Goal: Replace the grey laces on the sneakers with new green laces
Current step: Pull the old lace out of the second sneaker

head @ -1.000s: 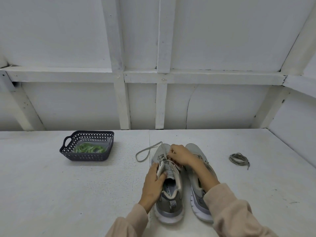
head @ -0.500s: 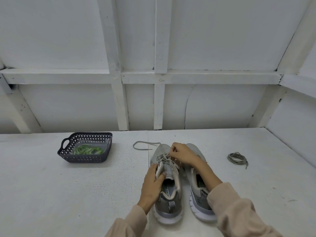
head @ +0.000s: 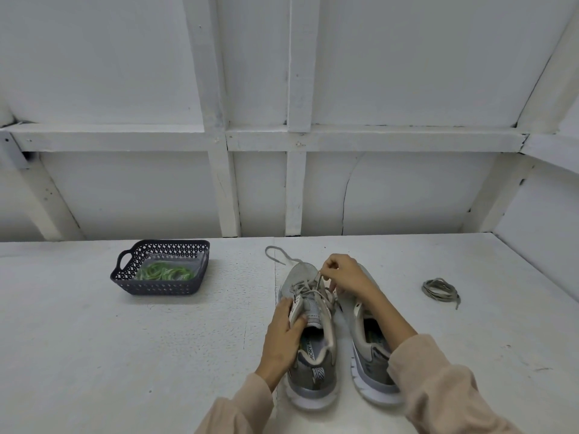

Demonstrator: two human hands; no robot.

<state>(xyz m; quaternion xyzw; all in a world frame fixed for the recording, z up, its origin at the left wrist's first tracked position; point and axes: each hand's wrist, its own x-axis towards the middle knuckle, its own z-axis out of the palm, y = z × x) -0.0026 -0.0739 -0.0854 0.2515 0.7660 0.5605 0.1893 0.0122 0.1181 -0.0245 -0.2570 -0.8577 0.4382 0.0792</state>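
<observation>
As we looked over the white tabletop (head: 94,355), we found two grey sneakers standing side by side in front of the person, toes pointing away.

The first sneaker (head: 313,371), on the person's left, was threaded with a grey lace (head: 308,288) that crossed loosely over the tongue. One free end of it trailed past the toe and lay in a loop on the tabletop.

The left hand (head: 283,333) gripped this sneaker at the left side of its collar, fingers wrapped over the outside and thumb pressed on the tongue. The right hand (head: 344,274) was above the toe end of the lacing. Its fingers were curled and it pinched a strand of the grey lace between thumb and fingertips.

The second sneaker (head: 372,361) stood just beside the first, on the right. The right forearm crossed over its front, so we could not judge its lacing.

A coiled grey lace (head: 438,288) lay by itself on the tabletop, well to the right of both sneakers.

The green laces (head: 164,271) lay bundled inside a dark perforated basket (head: 156,288), apparently in a clear wrapper. The basket stood well to the left of the sneakers, and neither hand touched it. Both arms wore pale beige sleeves (head: 438,389).
</observation>
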